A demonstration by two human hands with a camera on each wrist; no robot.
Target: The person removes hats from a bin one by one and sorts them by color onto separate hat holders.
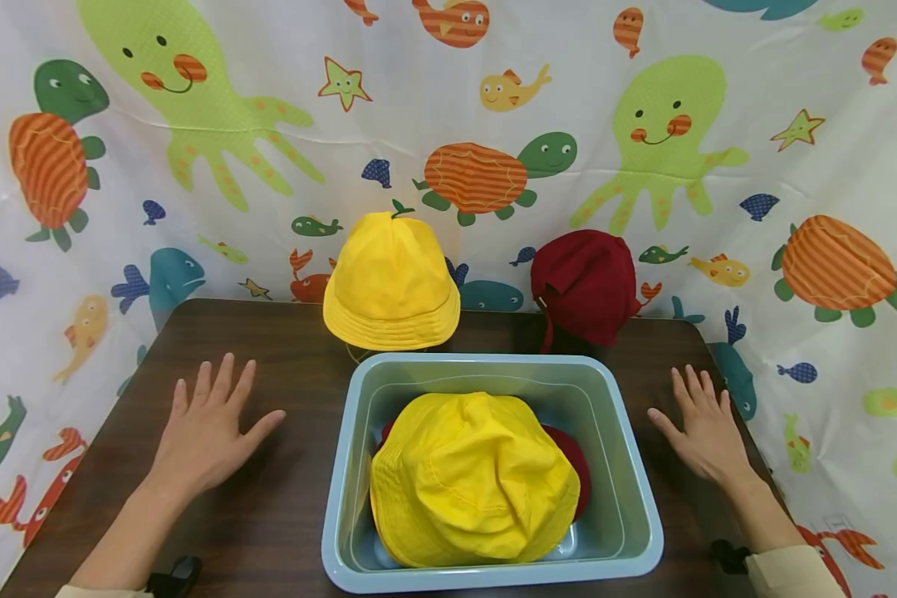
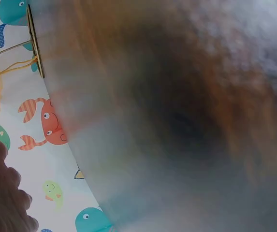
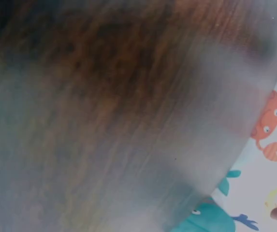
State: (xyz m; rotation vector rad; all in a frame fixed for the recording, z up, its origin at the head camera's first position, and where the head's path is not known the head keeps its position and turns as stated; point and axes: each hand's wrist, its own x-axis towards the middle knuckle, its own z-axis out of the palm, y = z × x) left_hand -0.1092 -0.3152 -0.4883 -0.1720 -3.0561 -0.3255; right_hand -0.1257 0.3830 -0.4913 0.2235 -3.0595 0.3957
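Note:
My left hand [image 1: 208,436] lies palm down on the dark table, fingers spread, left of a light blue plastic tub [image 1: 341,473]. On the tub's other side my right hand [image 1: 706,432] rests the same way, fingers straight. Neither hand holds anything. Inside the tub a crumpled yellow bucket hat [image 1: 478,482] lies over a dark red cap [image 1: 574,465], which is mostly hidden. Behind the tub, a second yellow hat [image 1: 392,282] sits raised on a thin wire stand, with a dark red cap [image 1: 586,286] to its right. Fingers of the left hand [image 2: 5,193] edge into the left wrist view.
The dark wooden table [image 1: 284,531] fills much of both wrist views, blurred up close. A white curtain [image 1: 269,241] printed with sea animals hangs behind and beside the table. Black straps [image 1: 179,575] circle the wrists.

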